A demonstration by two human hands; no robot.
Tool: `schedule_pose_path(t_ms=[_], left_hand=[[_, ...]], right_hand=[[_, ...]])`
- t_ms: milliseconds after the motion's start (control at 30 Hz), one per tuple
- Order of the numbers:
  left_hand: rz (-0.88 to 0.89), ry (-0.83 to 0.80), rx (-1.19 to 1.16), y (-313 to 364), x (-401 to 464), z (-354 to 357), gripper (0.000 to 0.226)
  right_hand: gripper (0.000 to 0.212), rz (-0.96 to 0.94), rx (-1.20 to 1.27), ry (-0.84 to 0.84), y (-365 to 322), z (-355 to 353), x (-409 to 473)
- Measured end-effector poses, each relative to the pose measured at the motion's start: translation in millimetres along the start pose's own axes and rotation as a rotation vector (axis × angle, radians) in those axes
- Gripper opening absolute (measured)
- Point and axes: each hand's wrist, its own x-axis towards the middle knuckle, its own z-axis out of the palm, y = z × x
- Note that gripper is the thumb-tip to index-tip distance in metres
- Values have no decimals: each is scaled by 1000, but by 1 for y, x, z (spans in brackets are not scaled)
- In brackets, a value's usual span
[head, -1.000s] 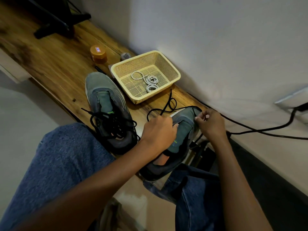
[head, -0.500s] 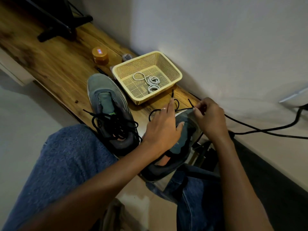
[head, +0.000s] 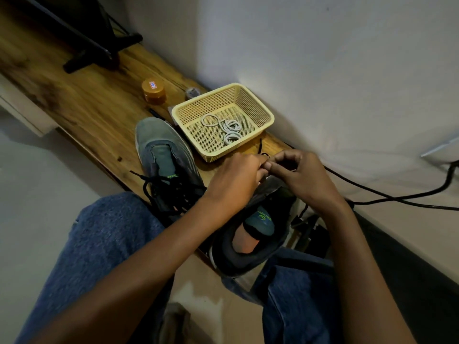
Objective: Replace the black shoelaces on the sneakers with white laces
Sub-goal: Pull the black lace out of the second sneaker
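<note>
Two grey sneakers lie on the wooden shelf. The left sneaker has loose black laces tangled over its tongue. The right sneaker sits at the shelf's edge, its toe hidden under my hands. My left hand and my right hand meet above that toe, fingertips together, both pinching a black lace whose end sticks up toward the basket. Coiled white laces lie in the cream basket.
An orange jar and a small grey object stand behind the basket. A black stand occupies the far shelf. A black cable runs along the wall at right. My jeans-clad knees are below the shelf edge.
Both hands have moved up toward the sneaker's toe and closed together on the black lace. The lace loops that lay near the basket are now gathered in my fingers.
</note>
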Motion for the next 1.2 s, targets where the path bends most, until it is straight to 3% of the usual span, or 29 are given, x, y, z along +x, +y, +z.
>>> schedule_pose_path(t_ms=[100, 200, 300, 367, 433, 500, 567, 633, 733, 800, 967, 1067, 1200], left_hand=[[-181, -112, -348, -7, 3, -15, 20], [-431, -333, -858, -15, 5, -37, 19], [-456, -504, -1146, -18, 2, -47, 18], [-430, -496, -1389, -15, 1, -49, 19], [-373, -355, -1585, -14, 5, -48, 21], [-334, -117, -1554, -18, 10, -46, 19], [-289, 98, -1241, -24, 15, -39, 20], [-190, 209, -873, -30, 16, -32, 24], [-78, 171, -508, -39, 14, -29, 26], [-62, 80, -408, -41, 13, -28, 26], [-156, -78, -639, -29, 9, -29, 30], [-173, -208, -893, -19, 8, -31, 35], [-233, -200, -1225, -8, 7, -30, 34]], right_hand=[[5, -16, 100, 8, -6, -2, -2], [10, -27, 90, 26, -6, -1, 0], [17, -47, 60, 26, -10, 6, 2], [23, -67, 49, 27, -14, 13, 3], [28, -63, -15, 7, -18, 21, 4], [29, -71, -96, -46, -23, 31, 5], [30, -74, -119, -106, -28, 39, 3], [30, -80, -101, -147, -32, 44, 1], [25, -139, -14, -95, -38, 43, -3], [20, -154, 73, 6, -40, 37, -3], [13, -127, 142, 217, -35, 25, -1], [14, -103, 184, 308, -33, 22, 1], [26, -40, 104, 288, -26, 24, 4]])
